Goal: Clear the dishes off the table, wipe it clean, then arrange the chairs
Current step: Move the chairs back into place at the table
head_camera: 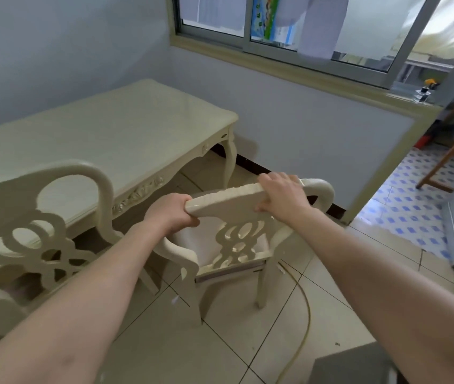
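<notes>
Chairs were what was left to sort out, going by the bare top of the table; no dishes showed on it, so I'd say the clearing and wiping were done; the chair in hand stood on the tile floor near the table's right end, seat facing the table, angled a bit rather than square to it; the left hand had its fingers curled round the left end of the top rail, and the right hand gripped the right end, thumb at the near side; one hand per end probably gave control over turning as well as pushing; a second chair sat tucked close against the table edge at left, likely the spot to match; a yellowish cord ran along the floor just by the rear leg, so that could snag.
</notes>
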Action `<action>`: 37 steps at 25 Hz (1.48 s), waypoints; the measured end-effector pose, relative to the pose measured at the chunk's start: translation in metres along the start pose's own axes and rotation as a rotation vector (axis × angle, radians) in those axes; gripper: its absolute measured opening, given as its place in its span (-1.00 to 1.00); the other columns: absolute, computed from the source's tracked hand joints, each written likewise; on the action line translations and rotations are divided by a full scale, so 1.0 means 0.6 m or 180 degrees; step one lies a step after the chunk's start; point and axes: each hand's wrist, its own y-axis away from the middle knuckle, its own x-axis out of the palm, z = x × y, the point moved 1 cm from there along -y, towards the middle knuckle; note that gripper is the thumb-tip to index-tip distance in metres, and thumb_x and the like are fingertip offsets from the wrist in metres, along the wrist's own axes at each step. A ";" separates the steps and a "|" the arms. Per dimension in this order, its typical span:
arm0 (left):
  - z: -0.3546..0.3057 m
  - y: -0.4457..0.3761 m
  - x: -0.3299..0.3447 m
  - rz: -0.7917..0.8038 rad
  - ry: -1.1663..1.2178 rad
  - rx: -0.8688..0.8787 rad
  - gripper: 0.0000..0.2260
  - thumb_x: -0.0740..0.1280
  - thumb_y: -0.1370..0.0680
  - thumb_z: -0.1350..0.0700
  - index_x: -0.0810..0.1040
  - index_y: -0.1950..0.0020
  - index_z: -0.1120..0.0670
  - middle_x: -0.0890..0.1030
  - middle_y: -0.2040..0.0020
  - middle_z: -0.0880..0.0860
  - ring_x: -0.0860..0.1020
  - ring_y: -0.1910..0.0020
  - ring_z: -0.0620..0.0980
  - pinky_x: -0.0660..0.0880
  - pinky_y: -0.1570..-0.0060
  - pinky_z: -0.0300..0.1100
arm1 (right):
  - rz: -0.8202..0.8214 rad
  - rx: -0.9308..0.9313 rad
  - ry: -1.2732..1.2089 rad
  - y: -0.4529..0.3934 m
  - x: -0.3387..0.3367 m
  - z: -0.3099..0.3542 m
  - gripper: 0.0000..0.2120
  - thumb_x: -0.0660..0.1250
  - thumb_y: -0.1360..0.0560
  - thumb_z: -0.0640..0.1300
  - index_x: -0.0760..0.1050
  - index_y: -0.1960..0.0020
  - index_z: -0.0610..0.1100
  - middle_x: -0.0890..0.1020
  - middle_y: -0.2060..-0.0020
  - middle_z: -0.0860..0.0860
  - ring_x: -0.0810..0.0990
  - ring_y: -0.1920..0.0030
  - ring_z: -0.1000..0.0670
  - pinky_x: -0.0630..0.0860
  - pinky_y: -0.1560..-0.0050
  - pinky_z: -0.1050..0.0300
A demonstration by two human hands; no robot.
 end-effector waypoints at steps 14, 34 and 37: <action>-0.013 0.034 0.021 -0.0412 -0.0009 -0.0795 -0.84 0.41 -0.36 0.05 0.43 0.29 -0.07 0.54 0.31 -0.08 0.51 0.33 -0.11 0.31 0.40 -0.23 | -0.0026 -0.0572 -0.0006 -0.085 0.025 -0.017 -0.49 0.52 -0.27 0.10 0.35 -0.02 -0.12 0.46 0.09 -0.01 0.44 -0.07 -0.10 0.24 -0.32 0.01; 0.094 -0.248 -0.048 -0.1462 -0.0219 -0.1140 -0.87 0.36 -0.37 0.10 0.42 0.20 -0.05 0.51 0.31 -0.06 0.52 0.25 0.04 0.33 0.36 -0.19 | -0.0406 -0.0938 0.0075 -0.444 0.092 0.001 -0.42 0.54 -0.26 0.04 0.36 -0.12 -0.16 0.50 -0.03 -0.08 0.43 -0.16 -0.15 0.22 -0.38 -0.02; 0.127 -0.303 -0.075 -0.1569 -0.0247 -0.1201 -0.89 0.38 -0.36 0.09 0.47 0.17 0.00 0.54 0.29 -0.03 0.53 0.24 0.06 0.33 0.36 -0.18 | -0.0463 -0.0959 0.0107 -0.511 0.104 0.018 -0.41 0.54 -0.25 0.06 0.35 -0.12 -0.15 0.50 -0.02 -0.07 0.43 -0.15 -0.14 0.24 -0.36 -0.01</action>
